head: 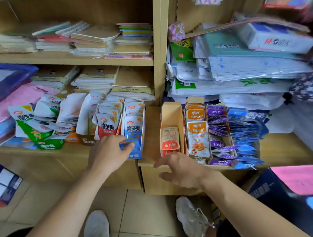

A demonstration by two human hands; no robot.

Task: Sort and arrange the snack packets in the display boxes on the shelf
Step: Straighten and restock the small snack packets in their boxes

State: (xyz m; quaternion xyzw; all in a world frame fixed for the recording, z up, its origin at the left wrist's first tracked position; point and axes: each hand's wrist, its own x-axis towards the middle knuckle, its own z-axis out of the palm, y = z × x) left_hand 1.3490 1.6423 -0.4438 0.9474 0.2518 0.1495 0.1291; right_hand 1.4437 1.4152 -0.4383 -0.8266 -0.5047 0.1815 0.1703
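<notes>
My left hand (109, 152) reaches to the blue display box (141, 135) on the low shelf; its thumb and fingers pinch the bottom of the front blue snack packet (133, 129). Left of it stand red packets (105, 128) in their box. Loose green and white packets (40, 124) lie in a heap further left. My right hand (180, 170) hovers with fingers spread and holds nothing, just below a tan box (170, 113) with red packets (170, 139). Orange (197, 137), purple (217, 125) and blue packets (246, 134) fill the boxes to the right.
Stacks of notebooks (94, 39) fill the upper left shelves. Plastic-wrapped paper goods (246, 69) are piled above the right boxes. A dark carton (284, 195) with a pink top stands at lower right. My shoes (191, 219) are on the tiled floor.
</notes>
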